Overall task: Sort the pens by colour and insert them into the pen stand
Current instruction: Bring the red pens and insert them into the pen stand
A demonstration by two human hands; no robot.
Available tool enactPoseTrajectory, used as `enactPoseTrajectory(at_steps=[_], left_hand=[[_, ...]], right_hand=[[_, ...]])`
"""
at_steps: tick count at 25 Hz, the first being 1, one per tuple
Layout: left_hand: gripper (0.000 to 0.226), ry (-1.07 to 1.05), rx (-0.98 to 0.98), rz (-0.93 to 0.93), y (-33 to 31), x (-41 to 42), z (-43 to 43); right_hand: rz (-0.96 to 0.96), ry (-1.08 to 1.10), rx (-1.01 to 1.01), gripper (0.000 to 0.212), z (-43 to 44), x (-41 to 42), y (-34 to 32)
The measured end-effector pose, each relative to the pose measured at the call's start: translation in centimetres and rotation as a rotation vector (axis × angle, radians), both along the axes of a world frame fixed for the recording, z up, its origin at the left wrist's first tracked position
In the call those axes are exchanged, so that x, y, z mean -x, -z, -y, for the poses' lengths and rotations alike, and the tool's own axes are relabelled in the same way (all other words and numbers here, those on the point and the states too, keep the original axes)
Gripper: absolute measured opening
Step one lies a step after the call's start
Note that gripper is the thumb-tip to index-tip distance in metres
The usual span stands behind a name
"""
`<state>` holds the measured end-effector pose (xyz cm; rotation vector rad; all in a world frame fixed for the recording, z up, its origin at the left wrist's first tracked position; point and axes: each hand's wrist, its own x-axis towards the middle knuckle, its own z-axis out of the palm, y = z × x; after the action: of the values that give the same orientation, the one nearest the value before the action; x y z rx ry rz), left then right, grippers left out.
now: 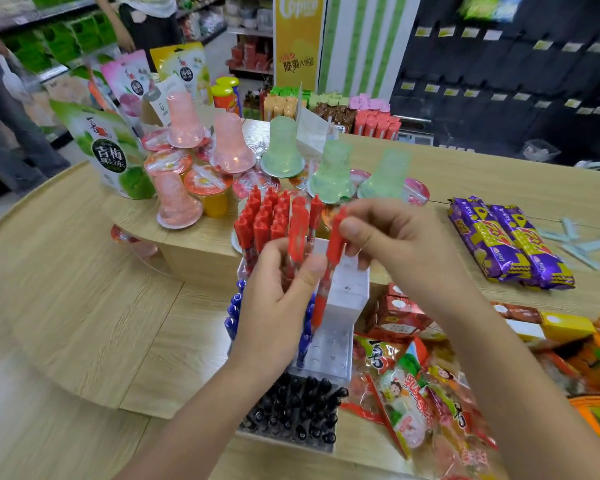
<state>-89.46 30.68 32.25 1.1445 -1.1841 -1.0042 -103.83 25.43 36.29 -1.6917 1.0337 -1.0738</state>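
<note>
A clear tiered pen stand [343, 289] sits on the wooden counter. Its top tier holds several red pens [257, 220], the middle tier blue pens [234, 311], and the bottom tier black pens [298, 407]. My left hand [278, 306] is closed around a few red pens [297, 233] over the stand. My right hand [395, 244] pinches a single red pen [331, 265] near its cap, its tip pointing down toward the blue tier's empty holes.
Pink and green jelly cups [281, 154] and snack bags [108, 150] stand behind the stand. Purple wrapped bars [510, 244] lie at the right, and candy packets [413, 393] crowd the near right. People stand at the far left by the shelves.
</note>
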Motion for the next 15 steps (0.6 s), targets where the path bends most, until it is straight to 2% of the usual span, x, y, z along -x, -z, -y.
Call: enactPoseTrajectory(at_steps=[4, 7, 9, 11, 13, 15], left_hand=[[0.025, -0.098, 0.056, -0.096, -0.3, -0.4, 1.1], [0.017, -0.167, 0.137, -0.038, -0.5, -0.8, 1.6], [0.008, -0.235, 0.220, 0.005, -0.9, -0.8, 2.0], [0.009, -0.302, 0.265, -0.008, -1.5, -0.7, 2.4], [0.010, -0.280, 0.266, -0.043, -1.8, -0.5, 2.8], [0.011, -0.239, 0.260, 0.029, -2.1, -0.5, 3.0]], right_hand=[[-0.007, 0.185, 0.132, 0.008, 1.8, 0.2, -0.3], [-0.079, 0.260, 0.232, 0.005, 3.0, -0.8, 0.4], [-0.111, 0.270, 0.280, 0.003, 3.8, -1.2, 0.9], [-0.141, 0.261, 0.325, 0.003, 4.5, -1.6, 1.5], [-0.174, 0.262, 0.355, 0.007, 4.9, -1.9, 2.1], [-0.193, 0.262, 0.375, 0.009, 5.0, -1.9, 2.4]])
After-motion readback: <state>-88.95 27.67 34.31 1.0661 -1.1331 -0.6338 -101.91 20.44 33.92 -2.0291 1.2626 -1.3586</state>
